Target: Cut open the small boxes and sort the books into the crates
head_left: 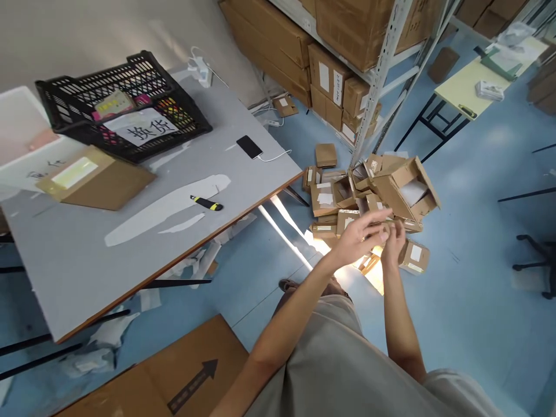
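In front of my body, above a heap of cardboard boxes point(325, 197), my two hands are close together. My left hand point(358, 238) has its fingers stretched out towards the right one, with nothing visible in it. The fingers of my right hand point(394, 243) are curled and pressed together near the left fingertips; whether something small is between them is hidden. Behind the hands lies an open cardboard box point(397, 182) with white material inside. Over on the grey table point(182, 243) rests a black and yellow utility knife point(207, 202), apart from both hands.
The table also bears a black crate point(130, 145), a phone point(249, 146) on a cable, a brown box point(117, 182) and a white bin point(21, 168). A metal shelf point(382, 75) with cartons stands ahead. A large carton point(152, 382) sits at lower left; paper scraps point(113, 330) litter the floor.
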Demonstrator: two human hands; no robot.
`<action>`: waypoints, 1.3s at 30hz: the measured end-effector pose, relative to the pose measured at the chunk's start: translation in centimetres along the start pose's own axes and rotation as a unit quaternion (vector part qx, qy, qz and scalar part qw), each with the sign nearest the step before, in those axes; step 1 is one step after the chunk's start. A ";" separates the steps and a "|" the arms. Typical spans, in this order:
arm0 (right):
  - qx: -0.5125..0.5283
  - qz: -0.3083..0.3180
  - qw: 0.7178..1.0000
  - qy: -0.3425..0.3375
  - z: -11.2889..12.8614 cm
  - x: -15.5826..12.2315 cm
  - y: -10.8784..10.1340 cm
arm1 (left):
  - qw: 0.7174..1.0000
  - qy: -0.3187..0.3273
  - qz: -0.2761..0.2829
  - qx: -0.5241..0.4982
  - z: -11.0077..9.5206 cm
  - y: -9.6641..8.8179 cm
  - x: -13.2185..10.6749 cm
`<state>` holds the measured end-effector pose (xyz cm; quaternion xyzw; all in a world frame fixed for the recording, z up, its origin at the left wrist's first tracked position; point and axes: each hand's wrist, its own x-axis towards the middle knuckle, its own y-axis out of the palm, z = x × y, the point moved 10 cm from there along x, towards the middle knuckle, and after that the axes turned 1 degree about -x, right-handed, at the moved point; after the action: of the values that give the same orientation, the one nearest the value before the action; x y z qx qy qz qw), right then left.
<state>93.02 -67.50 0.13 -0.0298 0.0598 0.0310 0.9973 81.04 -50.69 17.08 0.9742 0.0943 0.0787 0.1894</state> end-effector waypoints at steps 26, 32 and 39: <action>-0.136 0.686 0.713 0.050 -3.4 -48.2 38.3 | 0.689 0.061 -0.720 -0.057 -1.2 -24.8 -62.2; -0.153 0.782 0.604 -0.007 -3.5 -70.3 41.6 | 0.572 0.145 -0.806 -0.054 -5.3 -23.6 -81.8; -0.224 0.875 0.429 -0.029 -7.5 -90.7 41.6 | 0.383 0.198 -0.892 -0.136 -0.6 -19.3 -99.2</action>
<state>-0.48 -31.86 1.33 -0.1831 0.0162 0.8999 0.3955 -18.25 -54.11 -1.45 0.2476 0.9320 0.0665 0.2563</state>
